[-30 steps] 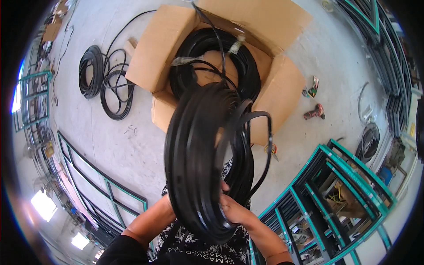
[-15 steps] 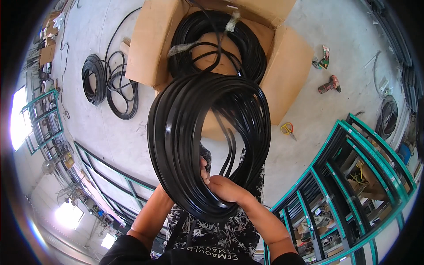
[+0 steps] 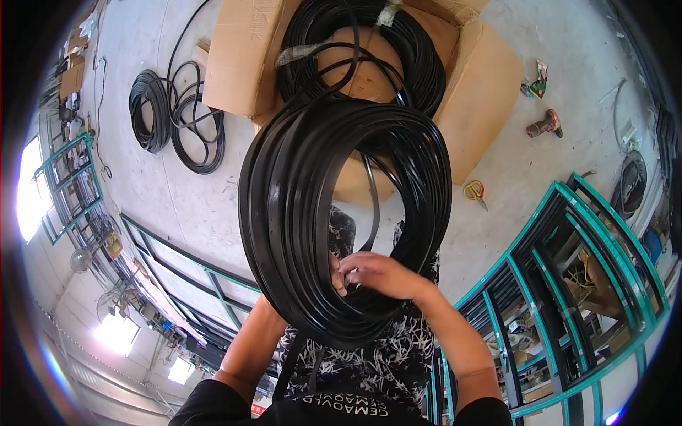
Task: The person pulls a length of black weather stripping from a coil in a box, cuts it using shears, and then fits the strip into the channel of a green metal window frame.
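A thick coil of black, flat, rubbery strip (image 3: 284, 213) stands tilted in front of me, over my patterned trousers. My left hand (image 3: 337, 275) is closed round the coil's left near side; its fingertips show inside the ring and the rest is hidden behind the strands. Inside the opening, my right hand (image 3: 380, 273) has its fingers bent together against my left fingertips. What they pinch, if anything, is too small to make out. One loose strand (image 3: 374, 202) hangs through the opening beside my right hand. From the coil's top a strand runs up into the cardboard box.
The open cardboard box (image 3: 238, 64) ahead holds another black coil (image 3: 430, 71). Smaller coils (image 3: 149, 113) lie on the floor at left. To the right are yellow-handled scissors (image 3: 474, 192), a red power drill (image 3: 545, 124) and stacked green-edged frames (image 3: 526, 291).
My right hand has lifted off the coil's near inner edge and come up to my left fingertips. The coil has shifted slightly upward and right, and its loose strands have swung.
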